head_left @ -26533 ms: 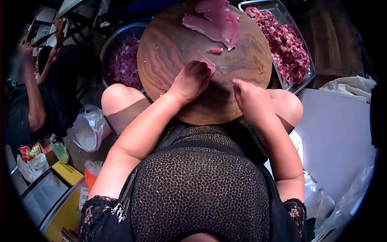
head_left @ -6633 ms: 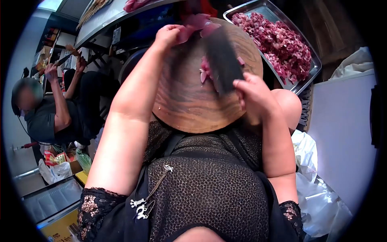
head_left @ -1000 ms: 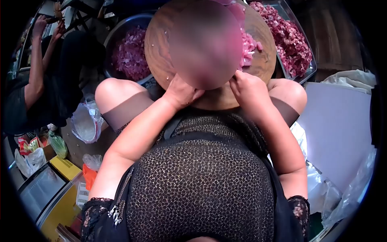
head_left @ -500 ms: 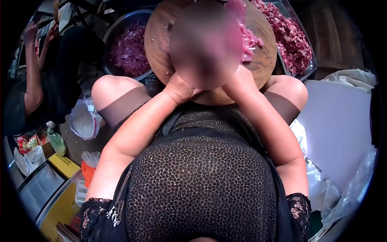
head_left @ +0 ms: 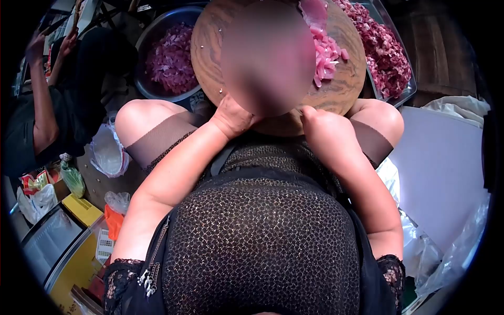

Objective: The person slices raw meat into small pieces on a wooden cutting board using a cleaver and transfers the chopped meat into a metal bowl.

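Note:
A round wooden chopping board (head_left: 344,97) lies between my knees, with pale pink cut pieces of meat (head_left: 328,58) on its right part. A wider flat piece of meat (head_left: 313,13) rests behind them. My left hand (head_left: 231,116) is at the board's near left edge; a blurred oval hides its fingers. Near the front right edge of the board, my right hand (head_left: 326,125) is closed with curled fingers. Whatever it holds, if anything, is hidden. The blurred oval also covers the middle of the board.
A metal bowl (head_left: 140,79) of cut meat stands left of the board. On the right is a metal tray (head_left: 407,94) heaped with darker minced meat (head_left: 386,63). Another person's arm (head_left: 44,107) is at far left. Plastic bags (head_left: 110,152) lie near my left knee.
My right hand has moved right, out from the blurred oval, and its curled fingers now show. My left hand stays nearly in place. The board and meat sit slightly further right in view.

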The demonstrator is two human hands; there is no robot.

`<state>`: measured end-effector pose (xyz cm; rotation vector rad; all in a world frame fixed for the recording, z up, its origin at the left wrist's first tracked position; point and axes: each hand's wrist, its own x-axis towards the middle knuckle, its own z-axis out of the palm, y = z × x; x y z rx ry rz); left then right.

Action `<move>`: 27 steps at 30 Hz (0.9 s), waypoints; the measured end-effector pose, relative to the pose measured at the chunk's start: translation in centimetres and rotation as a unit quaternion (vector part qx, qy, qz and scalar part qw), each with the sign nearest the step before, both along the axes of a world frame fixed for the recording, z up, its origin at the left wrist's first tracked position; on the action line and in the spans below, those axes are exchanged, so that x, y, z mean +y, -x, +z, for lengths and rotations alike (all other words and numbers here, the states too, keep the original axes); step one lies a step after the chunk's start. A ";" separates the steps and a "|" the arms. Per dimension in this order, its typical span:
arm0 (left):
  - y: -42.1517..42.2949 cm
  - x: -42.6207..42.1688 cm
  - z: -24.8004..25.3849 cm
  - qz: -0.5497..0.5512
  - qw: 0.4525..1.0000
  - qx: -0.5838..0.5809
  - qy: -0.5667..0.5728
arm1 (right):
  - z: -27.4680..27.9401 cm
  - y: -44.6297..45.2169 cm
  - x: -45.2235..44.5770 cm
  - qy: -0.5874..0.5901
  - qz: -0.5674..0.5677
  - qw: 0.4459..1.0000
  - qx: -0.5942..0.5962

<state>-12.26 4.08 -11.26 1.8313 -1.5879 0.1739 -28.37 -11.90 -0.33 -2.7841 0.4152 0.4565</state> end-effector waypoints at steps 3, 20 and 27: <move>0.1 -0.2 0.2 -0.011 1.000 -0.005 0.005 | -2.6 -3.1 0.1 -0.006 0.005 0.999 -0.045; 0.8 1.2 -0.6 0.016 0.999 0.028 -0.018 | 0.7 0.4 0.2 0.011 0.039 0.999 0.007; 1.5 1.7 1.6 0.008 0.995 0.077 -0.057 | -5.3 -4.2 0.9 -0.031 -0.009 0.967 -0.253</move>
